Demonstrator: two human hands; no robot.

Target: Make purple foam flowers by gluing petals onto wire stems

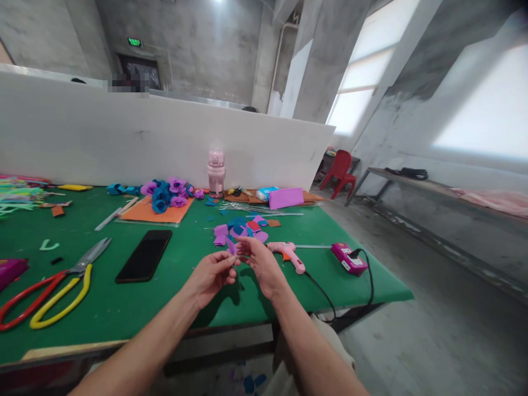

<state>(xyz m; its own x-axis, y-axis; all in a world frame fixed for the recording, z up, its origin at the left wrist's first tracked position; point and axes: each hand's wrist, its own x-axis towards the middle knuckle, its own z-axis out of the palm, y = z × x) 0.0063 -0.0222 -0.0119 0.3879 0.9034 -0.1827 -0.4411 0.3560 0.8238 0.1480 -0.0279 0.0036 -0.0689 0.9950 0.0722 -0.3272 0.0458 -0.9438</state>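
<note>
Here, near the front edge of the green desk (157, 313), both hands meet. Left hand (213, 276): thumb and forefinger pinched together on a small purple paper piece (231, 247), other fingers curled. Right hand (264, 267): fingers loosely bent, partly open, tips right beside the piece; cannot tell whether they grip it. Just beyond, loose purple and blue paper petals (259, 235). Right of these, a pink glue gun (289, 254) lies on its side, cord trailing toward a purple power strip (348, 258). Left: black smartphone (144, 256), then scissors (78, 275) with red and yellow handles, blades parted slightly. Farther back, blue and purple paper flowers (161, 197) on an orange sheet (142, 215).
</note>
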